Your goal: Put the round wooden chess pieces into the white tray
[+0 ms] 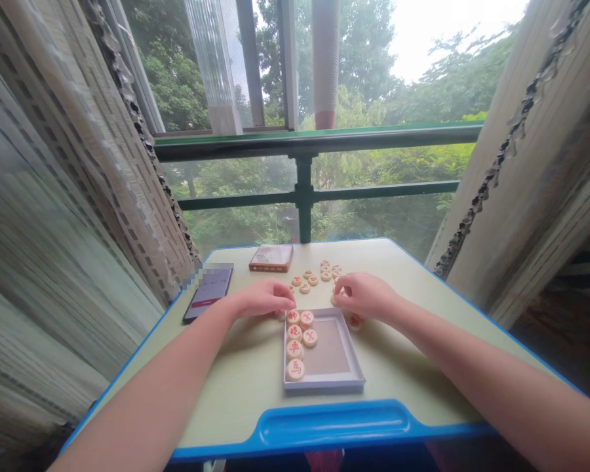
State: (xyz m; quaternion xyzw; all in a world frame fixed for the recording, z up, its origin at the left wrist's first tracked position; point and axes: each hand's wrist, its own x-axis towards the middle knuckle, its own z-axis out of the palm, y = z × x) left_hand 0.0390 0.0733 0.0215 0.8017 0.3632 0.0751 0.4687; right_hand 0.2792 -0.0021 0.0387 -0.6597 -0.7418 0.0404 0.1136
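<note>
A shallow grey box [347,379] lies on the table in front of me with several round wooden chess pieces [295,349] lined along its left side. My left hand [265,298] rests curled at the box's far left corner, fingertips pinched near a piece at the rim. My right hand [366,295] is curled just beyond the box's far edge, fingers closed around a piece. Several loose pieces [319,275] lie scattered on the table past both hands. One more piece [354,322] sits beside the box under my right wrist.
The table [423,308] is pale green with a blue rim and a blue tray groove [332,423] at the near edge. A phone [208,292] lies at the left, a brown box lid [271,257] at the back. Curtains hang on both sides, a green window rail behind.
</note>
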